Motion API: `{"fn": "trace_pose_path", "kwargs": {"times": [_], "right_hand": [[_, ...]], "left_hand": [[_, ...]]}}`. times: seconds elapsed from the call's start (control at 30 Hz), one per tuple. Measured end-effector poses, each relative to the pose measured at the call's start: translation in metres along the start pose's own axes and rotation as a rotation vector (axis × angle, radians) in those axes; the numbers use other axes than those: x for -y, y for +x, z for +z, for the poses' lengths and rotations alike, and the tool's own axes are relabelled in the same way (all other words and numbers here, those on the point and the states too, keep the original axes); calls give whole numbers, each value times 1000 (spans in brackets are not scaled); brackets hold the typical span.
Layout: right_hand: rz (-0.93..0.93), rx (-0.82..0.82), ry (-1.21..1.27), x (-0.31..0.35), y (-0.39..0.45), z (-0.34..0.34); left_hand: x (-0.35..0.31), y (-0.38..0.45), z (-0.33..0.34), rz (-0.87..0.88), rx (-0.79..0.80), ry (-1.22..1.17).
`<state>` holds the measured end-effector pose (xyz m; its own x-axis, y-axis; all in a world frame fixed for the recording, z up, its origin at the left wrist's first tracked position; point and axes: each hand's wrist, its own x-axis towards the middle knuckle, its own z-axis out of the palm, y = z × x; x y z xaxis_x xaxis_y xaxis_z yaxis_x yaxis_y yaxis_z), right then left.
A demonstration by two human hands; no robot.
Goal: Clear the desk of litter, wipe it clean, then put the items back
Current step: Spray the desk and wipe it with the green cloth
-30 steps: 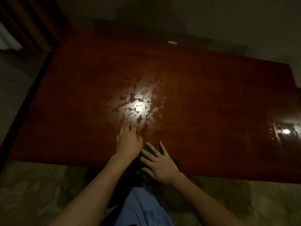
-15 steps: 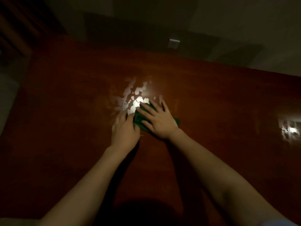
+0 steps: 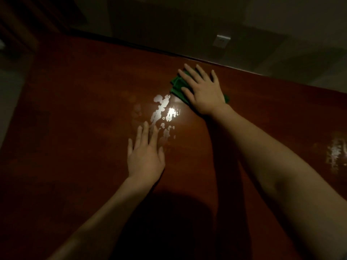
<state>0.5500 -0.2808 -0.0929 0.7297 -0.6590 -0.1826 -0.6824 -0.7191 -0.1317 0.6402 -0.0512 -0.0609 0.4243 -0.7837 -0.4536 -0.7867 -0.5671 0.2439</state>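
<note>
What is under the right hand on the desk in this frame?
A folded green cloth lies under the right hand, pressed flat on the reddish-brown wooden desk. Its edges show at the fingers and near the wrist; its middle is covered by the palm.

Both forearms (image 3: pixel 262 166) are bare, with no sleeves, watch or rings.

Wall socket plate (image 3: pixel 221 41) (pale, dimly lit) beyond the far edge.
</note>
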Motion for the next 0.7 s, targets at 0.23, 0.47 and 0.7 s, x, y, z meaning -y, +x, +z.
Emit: {"fn": "trace_pose_path", "kwargs": {"times": [0.23, 0.47, 0.7], "right_hand": [[140, -34, 72, 13, 61, -9], [25, -16, 7, 34, 65, -8], [-157, 49, -41, 89, 2, 9]], "left_hand": [[-1, 1, -1, -10, 21, 7], [2, -1, -6, 24, 33, 17], [23, -13, -21, 73, -88, -167]]}}
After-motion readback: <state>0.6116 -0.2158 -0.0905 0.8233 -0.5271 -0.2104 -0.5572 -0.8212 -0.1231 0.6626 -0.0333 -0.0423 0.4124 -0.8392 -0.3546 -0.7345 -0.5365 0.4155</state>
